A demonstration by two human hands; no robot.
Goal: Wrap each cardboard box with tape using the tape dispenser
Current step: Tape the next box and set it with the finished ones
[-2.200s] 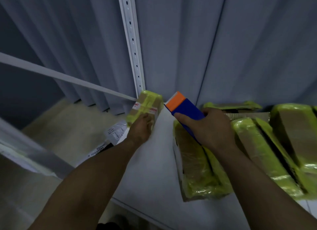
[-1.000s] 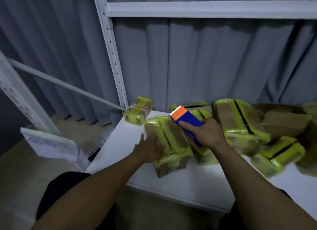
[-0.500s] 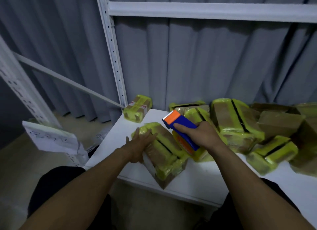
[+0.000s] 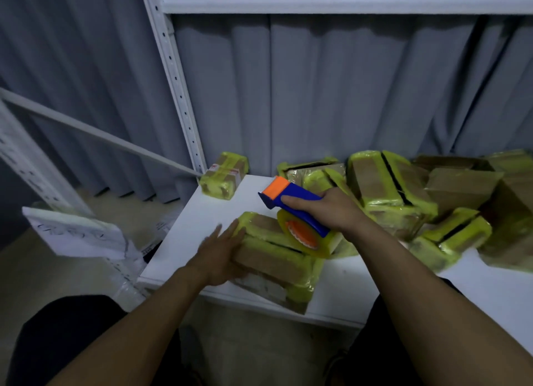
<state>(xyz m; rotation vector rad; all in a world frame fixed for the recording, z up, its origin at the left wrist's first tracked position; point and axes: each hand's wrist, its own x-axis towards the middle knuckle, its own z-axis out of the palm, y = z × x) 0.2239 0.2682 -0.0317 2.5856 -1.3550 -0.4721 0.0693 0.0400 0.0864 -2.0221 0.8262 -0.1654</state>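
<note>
Cardboard box (image 4: pixel 277 258) is located at 6 o'clock on the white surface (image 4: pixel 199 233), close to the near edge. It is banded in yellow-green tape, with bare cardboard showing between the bands.

Left hand (image 4: pixel 219 258): grip apart, fingers straight and laid flat against the box's 9 o'clock end. Right hand (image 4: pixel 334 212): grip clamped round the handle of the tape dispenser (image 4: pixel 297 201), which is held over the box's 1 o'clock part. Whether the tape roll (image 4: pixel 302 235) touches the box cannot be told.

Handling, judged: the box is taken as light and stiff, but the glossy tape is likely slippery. Hold is best taken at the short ends, on bare cardboard, so the faces are left free for taping.

Count: one dispenser, one roll, one box in work. One small box (image 4: pixel 225 175) is noted at 11 o'clock. A heap of boxes (image 4: pixel 389 183) is spread from 1 to 3 o'clock: at least six, an exact count being prevented by overlaps.
</note>
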